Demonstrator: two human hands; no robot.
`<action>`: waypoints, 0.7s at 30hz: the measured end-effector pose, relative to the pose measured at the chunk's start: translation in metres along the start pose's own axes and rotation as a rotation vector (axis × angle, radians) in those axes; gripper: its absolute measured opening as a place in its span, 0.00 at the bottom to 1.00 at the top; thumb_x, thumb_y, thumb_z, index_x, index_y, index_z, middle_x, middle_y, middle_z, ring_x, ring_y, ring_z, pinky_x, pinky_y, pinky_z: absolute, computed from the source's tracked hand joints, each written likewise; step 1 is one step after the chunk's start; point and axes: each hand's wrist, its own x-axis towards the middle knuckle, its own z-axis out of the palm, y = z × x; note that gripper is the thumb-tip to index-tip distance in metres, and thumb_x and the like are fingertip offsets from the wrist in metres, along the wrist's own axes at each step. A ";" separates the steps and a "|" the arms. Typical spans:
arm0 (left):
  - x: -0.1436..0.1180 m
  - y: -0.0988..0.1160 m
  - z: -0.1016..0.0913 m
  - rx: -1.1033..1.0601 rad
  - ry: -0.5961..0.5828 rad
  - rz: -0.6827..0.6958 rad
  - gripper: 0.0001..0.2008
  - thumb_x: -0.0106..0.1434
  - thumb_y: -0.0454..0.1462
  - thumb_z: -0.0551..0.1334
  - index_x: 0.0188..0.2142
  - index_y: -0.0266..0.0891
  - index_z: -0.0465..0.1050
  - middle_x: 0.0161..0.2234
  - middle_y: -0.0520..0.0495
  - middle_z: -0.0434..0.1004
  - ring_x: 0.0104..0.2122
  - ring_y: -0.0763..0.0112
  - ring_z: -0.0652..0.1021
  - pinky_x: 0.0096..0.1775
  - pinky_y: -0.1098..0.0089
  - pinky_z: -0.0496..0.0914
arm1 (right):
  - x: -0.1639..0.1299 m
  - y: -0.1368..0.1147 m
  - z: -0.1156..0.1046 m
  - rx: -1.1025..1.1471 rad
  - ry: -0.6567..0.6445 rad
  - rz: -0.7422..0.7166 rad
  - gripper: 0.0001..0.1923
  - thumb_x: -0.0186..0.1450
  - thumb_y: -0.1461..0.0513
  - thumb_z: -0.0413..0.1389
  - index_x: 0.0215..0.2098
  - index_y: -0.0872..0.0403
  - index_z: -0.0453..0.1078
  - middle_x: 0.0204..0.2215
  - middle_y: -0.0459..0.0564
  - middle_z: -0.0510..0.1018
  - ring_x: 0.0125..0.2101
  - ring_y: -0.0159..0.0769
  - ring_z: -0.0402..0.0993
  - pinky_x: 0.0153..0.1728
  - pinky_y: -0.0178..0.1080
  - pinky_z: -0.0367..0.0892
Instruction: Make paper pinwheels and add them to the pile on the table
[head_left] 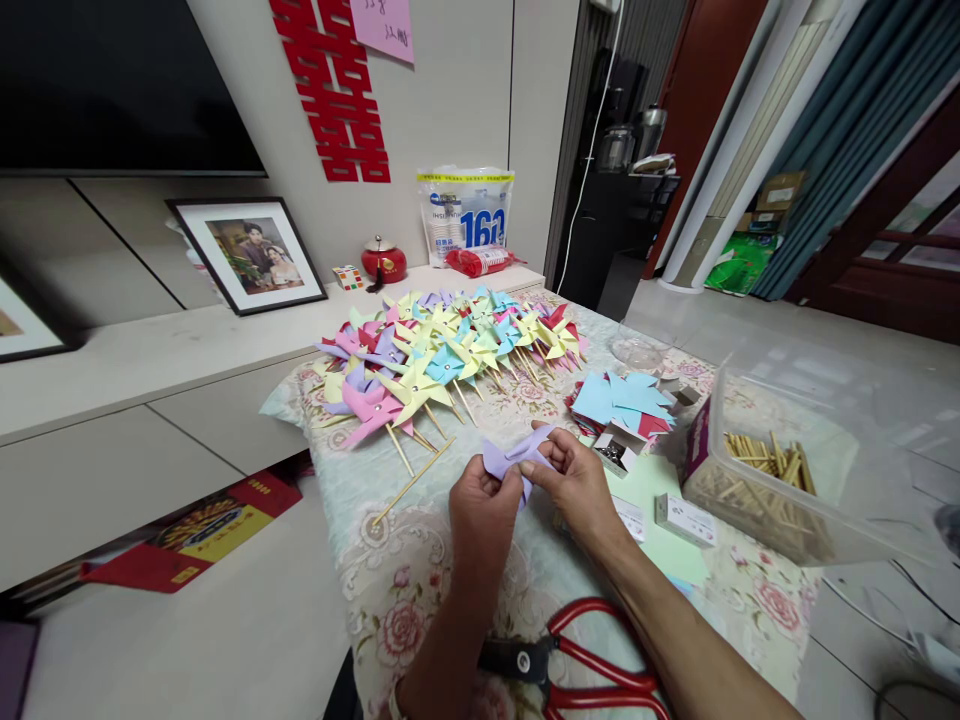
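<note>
Between both hands, above the flowered tablecloth, is a purple paper pinwheel (pixel 498 460) with its blades partly folded inward. My left hand (pixel 484 500) pinches its left and lower side. My right hand (pixel 574 480) grips the right side, thumb pressed near the middle. A bare wooden stick (pixel 412 482) lies to the left of my hands. Beyond them is a large heap of finished paper pinwheels (pixel 442 340) on sticks, in several colours. Scissors with red handles (pixel 592 660) rest under my forearms.
To the right are cut paper sheets (pixel 622 400), a small open box of pins (pixel 616 450), a white box (pixel 684 520) and a clear plastic tub (pixel 757 510) of short sticks. A cabinet (pixel 150 370) with a framed photo (pixel 247 255) stands behind the table.
</note>
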 end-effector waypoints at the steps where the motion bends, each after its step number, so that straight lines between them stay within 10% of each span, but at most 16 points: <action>1: 0.000 0.000 0.000 0.014 0.005 0.004 0.08 0.50 0.35 0.67 0.32 0.36 0.74 0.23 0.53 0.79 0.24 0.71 0.76 0.28 0.74 0.69 | 0.000 0.000 0.000 -0.001 0.004 -0.001 0.25 0.49 0.63 0.66 0.45 0.54 0.70 0.26 0.41 0.75 0.29 0.36 0.73 0.35 0.38 0.66; 21: 0.000 0.002 0.002 -0.123 -0.023 -0.053 0.13 0.48 0.37 0.69 0.34 0.36 0.76 0.28 0.48 0.83 0.29 0.66 0.80 0.33 0.71 0.73 | -0.002 -0.004 -0.001 -0.013 -0.024 -0.011 0.17 0.52 0.62 0.65 0.40 0.53 0.72 0.27 0.43 0.77 0.32 0.39 0.75 0.35 0.38 0.68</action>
